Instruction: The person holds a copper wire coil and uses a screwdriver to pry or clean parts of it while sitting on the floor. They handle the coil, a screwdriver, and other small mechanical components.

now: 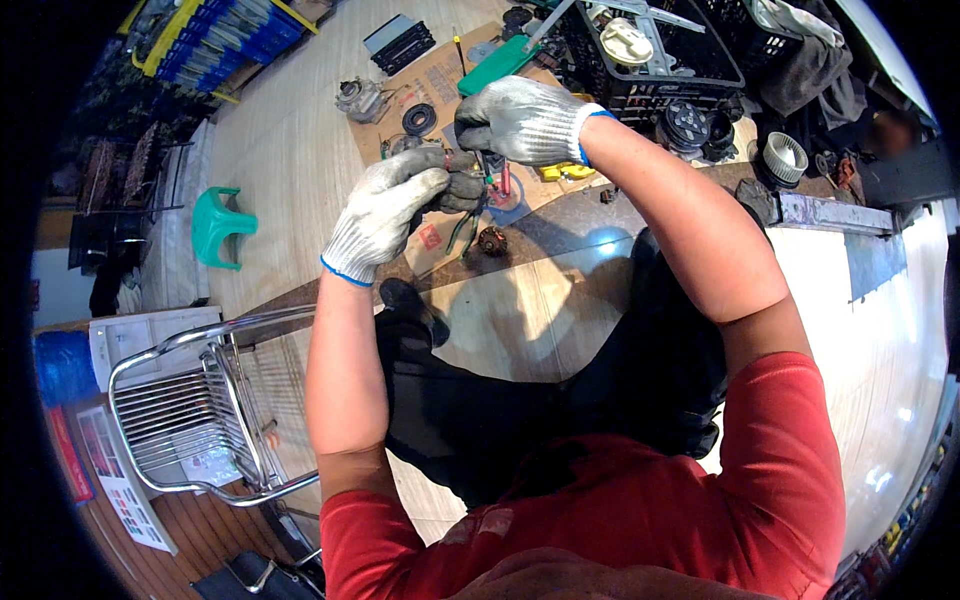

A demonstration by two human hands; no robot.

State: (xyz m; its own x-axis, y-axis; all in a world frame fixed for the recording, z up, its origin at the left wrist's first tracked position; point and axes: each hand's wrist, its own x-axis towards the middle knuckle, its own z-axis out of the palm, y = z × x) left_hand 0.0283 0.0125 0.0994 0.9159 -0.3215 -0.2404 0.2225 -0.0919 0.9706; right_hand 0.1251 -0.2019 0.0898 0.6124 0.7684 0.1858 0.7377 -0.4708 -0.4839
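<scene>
My left hand (pixel 390 205), in a white knit glove with a grey palm, is closed with its fingers curled round a small part that I cannot make out. Just above and to its right, my right hand (pixel 525 120) wears the same kind of glove. Its fingers are bent in a pinch, and whatever is in them is hidden. Below the hands lie a red-handled tool (pixel 505 181) and green-handled pliers (pixel 462 236). A copper-wound motor armature (pixel 492 241) sits nearer to me on the floor. Beyond the left hand are a black ring (pixel 419 120) and a metal housing (pixel 362 100) on cardboard.
A black crate (pixel 655 85) with parts stands at the far right, with a white blower wheel (pixel 784 157) closer in. A green stool (pixel 222 228) and a chrome-framed chair (pixel 195 410) are on the left. Beyond my right hand lies a green flat piece (pixel 496 66).
</scene>
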